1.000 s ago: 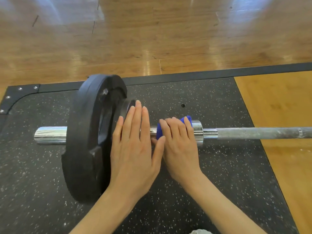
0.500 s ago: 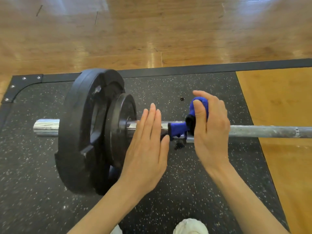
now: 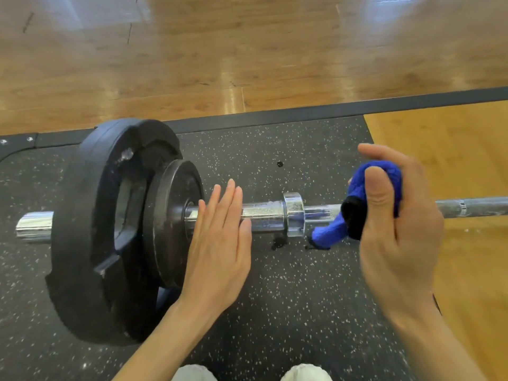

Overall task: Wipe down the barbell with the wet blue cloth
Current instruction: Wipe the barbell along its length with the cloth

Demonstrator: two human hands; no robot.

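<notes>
The barbell (image 3: 268, 215) lies across a black speckled mat, with a large black plate (image 3: 93, 235) and a smaller plate (image 3: 170, 215) on its chrome sleeve. My left hand (image 3: 220, 243) is flat with straight fingers, held against the sleeve just right of the small plate. My right hand (image 3: 395, 224) grips the bunched wet blue cloth (image 3: 357, 207) in front of the grey shaft, right of the chrome collar (image 3: 294, 214). A tail of the cloth hangs down near the collar. Whether the cloth touches the shaft is hidden by my hand.
The black speckled rubber mat (image 3: 275, 298) lies under the bar, with small dark wet spots below the collar. A dark metal frame edge (image 3: 302, 112) borders it at the back. Wooden floor (image 3: 247, 50) lies beyond, and a wooden panel (image 3: 453, 149) to the right.
My right hand has moved the blue cloth rightward along the bar, off the sleeve and past the collar, which is now uncovered. My left hand stays flat by the small plate.
</notes>
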